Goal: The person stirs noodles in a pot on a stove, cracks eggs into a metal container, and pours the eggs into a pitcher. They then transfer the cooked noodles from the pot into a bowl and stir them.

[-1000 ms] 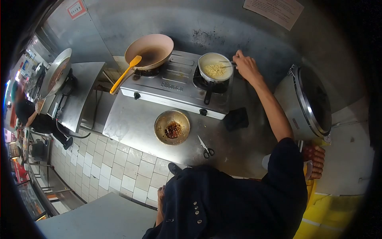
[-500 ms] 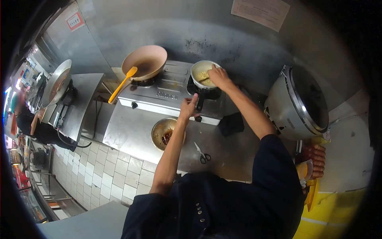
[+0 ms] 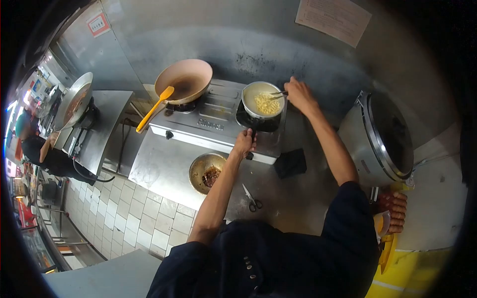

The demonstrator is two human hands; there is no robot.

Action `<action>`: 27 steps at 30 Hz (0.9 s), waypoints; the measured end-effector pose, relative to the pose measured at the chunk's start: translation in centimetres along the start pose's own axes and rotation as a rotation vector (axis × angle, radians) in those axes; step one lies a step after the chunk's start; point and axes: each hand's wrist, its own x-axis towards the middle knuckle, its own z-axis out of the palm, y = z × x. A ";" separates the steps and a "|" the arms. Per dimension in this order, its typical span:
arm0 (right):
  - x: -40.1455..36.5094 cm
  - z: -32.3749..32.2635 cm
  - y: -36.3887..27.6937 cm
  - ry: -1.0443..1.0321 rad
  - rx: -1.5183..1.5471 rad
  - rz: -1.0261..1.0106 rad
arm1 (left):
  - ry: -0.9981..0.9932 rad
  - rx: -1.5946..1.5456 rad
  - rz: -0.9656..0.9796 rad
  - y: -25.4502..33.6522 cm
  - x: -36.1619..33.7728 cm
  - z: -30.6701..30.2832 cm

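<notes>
A small pot of yellow noodles (image 3: 263, 103) sits on the right burner of a steel two-burner stove (image 3: 208, 124). My right hand (image 3: 299, 93) is shut on chopsticks (image 3: 276, 94) that reach into the pot from its right rim. My left hand (image 3: 244, 143) grips the pot's black handle at the stove's front edge. A metal bowl (image 3: 199, 169) with dark sauce stands on the steel counter just left of my left arm.
A beige pan (image 3: 185, 79) with an orange spatula (image 3: 155, 107) occupies the left burner. Scissors (image 3: 253, 199) and a black cloth (image 3: 291, 162) lie on the counter. A large steel cooker (image 3: 378, 141) stands right. Another person (image 3: 42, 149) works near a wok (image 3: 73, 99) at far left.
My left arm rose from my side and took the pot handle. My right hand went over the noodles and then returned to the pot's right rim with the chopsticks.
</notes>
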 end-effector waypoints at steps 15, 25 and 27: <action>0.9 4.7 1.4 0.131 0.408 -0.102 | -0.036 -0.001 -0.069 0.6 -0.5 0.2; 2.3 4.3 0.0 0.037 0.040 -0.055 | -0.021 -0.036 -0.029 0.0 -0.1 0.1; 2.5 3.9 0.1 0.094 0.015 -0.083 | -0.010 -0.017 -0.025 0.1 -0.1 0.1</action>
